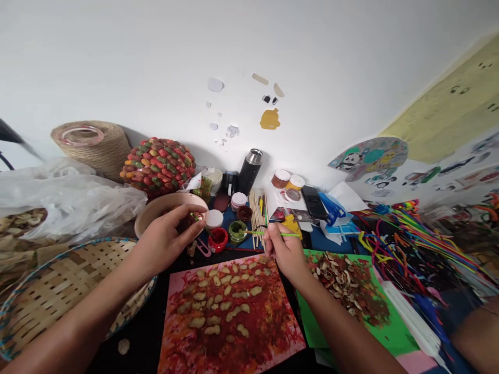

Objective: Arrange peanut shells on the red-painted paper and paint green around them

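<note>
My right hand [284, 254] grips a thin green paintbrush [288, 234], its tip at the mouth of an open jar of green paint [237, 232]. My left hand [167, 239] is raised in front of a beige bowl [150, 210], thumb and fingers curled together around something small that I cannot make out. Beside the green jar stands an open jar of red paint [217, 240]. Below my hands lies a sheet smeared with red paint [268, 317], with several peanut shells [228, 291] in rows on it.
A woven basket [78, 280] stands left, near plastic bags [70, 192], a twine spool [109, 150] and a colourful bumpy ball [159, 166]. Behind are a black flask [249, 171], wooden sticks [256, 215] and a phone [314, 202]. Right: green sheet [319, 327] with shells, pipe cleaners [429, 239].
</note>
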The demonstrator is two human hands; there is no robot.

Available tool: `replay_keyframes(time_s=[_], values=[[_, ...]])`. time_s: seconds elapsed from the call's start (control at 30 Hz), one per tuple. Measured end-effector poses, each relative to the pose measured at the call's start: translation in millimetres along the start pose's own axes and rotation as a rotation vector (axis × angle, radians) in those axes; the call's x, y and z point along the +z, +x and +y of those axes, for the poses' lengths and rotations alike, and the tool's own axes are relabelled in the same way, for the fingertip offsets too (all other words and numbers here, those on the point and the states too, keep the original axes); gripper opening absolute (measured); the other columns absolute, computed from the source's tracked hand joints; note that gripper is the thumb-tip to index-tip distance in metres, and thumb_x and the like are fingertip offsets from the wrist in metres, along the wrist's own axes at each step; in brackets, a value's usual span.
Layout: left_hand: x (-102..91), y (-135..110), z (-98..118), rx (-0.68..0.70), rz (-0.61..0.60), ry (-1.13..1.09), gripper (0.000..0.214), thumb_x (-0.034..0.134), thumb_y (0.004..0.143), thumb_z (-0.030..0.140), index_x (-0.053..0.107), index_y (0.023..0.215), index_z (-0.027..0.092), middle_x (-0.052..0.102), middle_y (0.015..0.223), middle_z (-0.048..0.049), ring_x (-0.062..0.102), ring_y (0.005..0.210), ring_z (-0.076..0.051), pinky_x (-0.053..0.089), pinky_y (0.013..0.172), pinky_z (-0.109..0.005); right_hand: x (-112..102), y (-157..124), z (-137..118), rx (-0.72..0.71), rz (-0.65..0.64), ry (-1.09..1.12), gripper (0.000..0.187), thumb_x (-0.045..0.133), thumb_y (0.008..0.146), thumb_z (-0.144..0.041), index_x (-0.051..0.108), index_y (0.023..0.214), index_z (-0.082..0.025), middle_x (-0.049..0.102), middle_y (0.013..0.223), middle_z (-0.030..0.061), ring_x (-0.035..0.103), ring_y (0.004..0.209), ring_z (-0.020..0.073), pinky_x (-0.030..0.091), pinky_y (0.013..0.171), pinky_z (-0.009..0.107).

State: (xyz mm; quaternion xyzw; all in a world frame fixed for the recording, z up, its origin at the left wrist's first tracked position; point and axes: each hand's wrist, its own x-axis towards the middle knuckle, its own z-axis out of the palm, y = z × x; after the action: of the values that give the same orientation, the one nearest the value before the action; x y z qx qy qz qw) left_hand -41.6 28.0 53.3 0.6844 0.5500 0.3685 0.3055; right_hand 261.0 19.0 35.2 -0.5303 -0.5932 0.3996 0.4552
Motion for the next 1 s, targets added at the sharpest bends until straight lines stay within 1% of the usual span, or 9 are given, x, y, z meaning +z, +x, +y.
replay_keyframes(time_s=[0.13,0.27,0.37,0.47,0.6,0.67,0.77,0.9,1.0], values=[[-4.6,-9,-5,0.021,0.14,-0.045,0.059,0.061,0.102,0.063,0.06,0.148,0.025,0.073,0.108,-0.0045,0.071,0.093,-0.022,0.058,0.078,-0.031,-2,-1,4,0.011,0.026,0.002,0.067,0.056,0.099,-0.086,0.065,0.079,-0.023,0.055,0.051,-0.0049,0.054,0.041,0.0129,0.039,0.042,0.022],[-13.7,-21,-2,0.092,0.313,-0.13,0.051,0.059,0.107,0.056,0.058,0.146,0.024,0.065,0.099,-0.0014,0.064,0.079,-0.017,0.055,0.068,-0.027,-1,-5,6,-0.031,-0.041,-0.021,0.064,0.057,0.102,-0.081,0.068,0.081,-0.022,0.055,0.053,-0.0046,0.056,0.044,0.0127,0.041,0.045,0.023],[-22.8,-29,-1,0.111,0.357,-0.152,0.048,0.063,0.106,0.053,0.059,0.145,0.025,0.064,0.097,-0.0006,0.063,0.074,-0.015,0.054,0.065,-0.025,-1,-7,4,-0.044,0.007,-0.012,0.062,0.059,0.103,-0.079,0.068,0.081,-0.022,0.055,0.053,-0.0048,0.055,0.044,0.0127,0.042,0.045,0.023],[-30.5,-39,-1,0.067,0.312,-0.075,0.045,0.066,0.105,0.052,0.062,0.141,0.026,0.069,0.097,-0.0002,0.067,0.078,-0.015,0.054,0.069,-0.025,-1,-8,2,-0.031,0.036,0.004,0.063,0.061,0.1,-0.081,0.068,0.079,-0.022,0.055,0.052,-0.0045,0.055,0.043,0.0127,0.04,0.043,0.023],[-34.9,-50,2,-0.027,0.196,0.053,0.043,0.066,0.103,0.057,0.067,0.129,0.023,0.074,0.095,-0.0004,0.068,0.083,-0.017,0.054,0.073,-0.026,0,-11,0,-0.034,-0.016,-0.017,0.063,0.062,0.1,-0.081,0.069,0.08,-0.022,0.057,0.052,-0.0039,0.056,0.043,0.0132,0.042,0.044,0.024],[-34.9,-53,3,-0.066,0.154,0.093,0.042,0.064,0.102,0.057,0.068,0.125,0.022,0.075,0.093,-0.0006,0.068,0.083,-0.018,0.053,0.072,-0.026,1,-12,-1,-0.041,0.018,-0.014,0.062,0.062,0.1,-0.081,0.069,0.08,-0.022,0.057,0.052,-0.0038,0.057,0.044,0.0136,0.043,0.045,0.024],[-32.2,-58,4,-0.074,0.13,0.124,0.039,0.063,0.102,0.057,0.07,0.116,0.022,0.078,0.093,-0.0009,0.07,0.081,-0.018,0.052,0.071,-0.027,0,-13,-1,-0.033,0.079,0.01,0.062,0.063,0.099,-0.081,0.069,0.08,-0.022,0.056,0.054,-0.0039,0.057,0.044,0.0141,0.042,0.043,0.024],[-24.9,-62,6,-0.057,0.062,0.136,0.038,0.059,0.101,0.059,0.074,0.106,0.024,0.081,0.095,-0.0013,0.072,0.078,-0.02,0.053,0.07,-0.028,-1,-15,-1,-0.026,0.027,0.004,0.062,0.063,0.099,-0.081,0.07,0.081,-0.022,0.057,0.053,-0.0036,0.056,0.043,0.014,0.042,0.043,0.024],[-24.5,-64,9,-0.057,0.062,0.155,0.039,0.058,0.1,0.06,0.075,0.105,0.024,0.081,0.089,-0.0003,0.071,0.074,-0.019,0.052,0.068,-0.027,-2,-16,-2,-0.038,0.059,0.029,0.061,0.066,0.099,-0.079,0.069,0.08,-0.022,0.058,0.053,-0.0034,0.056,0.044,0.0136,0.041,0.043,0.024]])
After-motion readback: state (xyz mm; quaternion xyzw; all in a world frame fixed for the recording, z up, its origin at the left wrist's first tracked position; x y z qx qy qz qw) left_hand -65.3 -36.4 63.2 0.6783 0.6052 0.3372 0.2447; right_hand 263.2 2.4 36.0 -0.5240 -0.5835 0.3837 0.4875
